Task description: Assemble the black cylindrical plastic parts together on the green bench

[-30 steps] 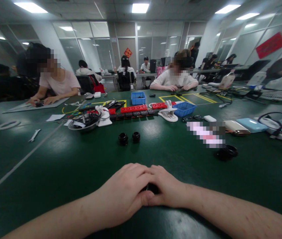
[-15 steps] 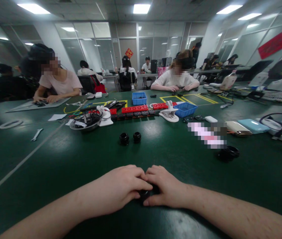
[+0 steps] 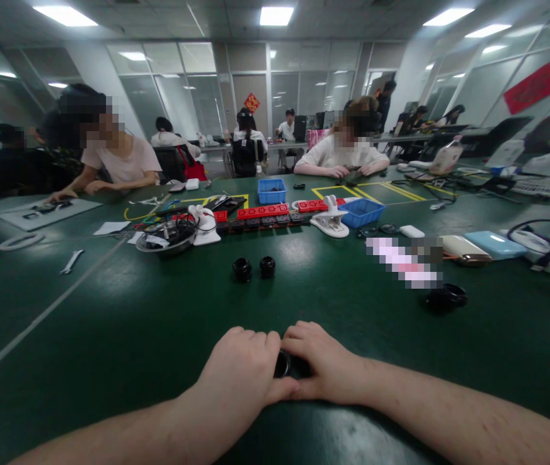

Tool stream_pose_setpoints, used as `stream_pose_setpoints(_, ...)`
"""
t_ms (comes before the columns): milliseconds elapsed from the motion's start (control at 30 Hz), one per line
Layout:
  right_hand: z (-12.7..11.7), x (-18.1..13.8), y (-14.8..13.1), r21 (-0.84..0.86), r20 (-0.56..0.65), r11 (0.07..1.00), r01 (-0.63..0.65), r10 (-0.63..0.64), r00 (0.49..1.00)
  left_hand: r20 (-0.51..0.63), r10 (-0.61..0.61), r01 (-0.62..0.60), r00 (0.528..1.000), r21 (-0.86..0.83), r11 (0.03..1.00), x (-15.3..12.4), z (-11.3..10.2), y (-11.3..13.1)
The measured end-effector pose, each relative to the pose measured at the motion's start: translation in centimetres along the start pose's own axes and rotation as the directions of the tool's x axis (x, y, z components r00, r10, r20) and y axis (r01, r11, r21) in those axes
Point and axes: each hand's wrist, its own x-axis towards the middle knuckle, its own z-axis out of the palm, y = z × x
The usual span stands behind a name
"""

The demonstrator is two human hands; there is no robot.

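Observation:
Between my hands, low on the green table, is a black round part (image 3: pixel 283 365) with a ring-shaped opening facing up. My left hand (image 3: pixel 244 361) is closed round its left side, thumb along the near edge. Curled about the right side is my right hand (image 3: pixel 320 361), its thumb meeting the left thumb. Both palms hide most of the part, so its exact kind cannot be made out. Farther out stand two black ribbed ring-like parts, one (image 3: pixel 242 270) on the left and a smaller one (image 3: pixel 267 267) beside it.
More black round parts (image 3: pixel 445 297) lie at the right. Beyond are a metal bowl of cables (image 3: pixel 165 242), a red-topped strip (image 3: pixel 262 212), a white clip stand (image 3: pixel 329 219) and blue baskets (image 3: pixel 362 213). A wrench (image 3: pixel 72 261) lies left. Two people work across the table.
My left hand has turned and wrapped farther round the black part, its fingers now at the far side and its thumb nearer. My right hand stays nearly in place.

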Motion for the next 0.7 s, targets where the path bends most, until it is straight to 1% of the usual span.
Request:
stream_pose_setpoints(100,-0.1,0.0,0.0,-0.016,0.005,1.000,-0.006,0.006,1.000,-0.065,-0.014,0.016,0.998,0.026,1.000,-0.1,0.6,0.1)
stream_pose_setpoints(233,-0.1,-0.1,0.0,0.006,0.017,1.000,-0.007,0.007,1.000,-0.104,0.052,-0.052,0.993,0.002,0.999,0.0,0.5,-0.6)
stream_pose_setpoints(333,0.0,-0.1,0.1,0.026,0.004,1.000,-0.008,0.008,1.000,-0.131,0.179,-0.194,0.975,-0.110,0.975,-0.2,-0.2,-1.5)
stream_pose_setpoints(400,0.1,-0.1,0.1,0.032,0.002,0.999,-0.017,0.017,1.000,-0.148,0.293,-0.321,0.945,-0.234,0.918,-0.4,-0.8,-2.1)
stream_pose_setpoints(467,0.1,-0.1,0.1,0.040,0.009,0.999,-0.020,0.019,1.000,-0.165,0.369,-0.404,0.915,-0.325,0.855,-0.6,-1.3,-2.5)
stream_pose_setpoints(567,-0.1,0.0,-0.1,0.046,0.017,0.999,-0.018,0.017,1.000,-0.156,0.410,-0.438,0.899,-0.362,0.823,-0.8,-1.9,-3.0)
stream_pose_setpoints(700,-0.5,0.0,-0.3,0.052,0.042,0.998,-0.024,0.021,0.999,-0.092,0.429,-0.434,0.898,-0.333,0.837,-0.7,-2.0,-3.2)
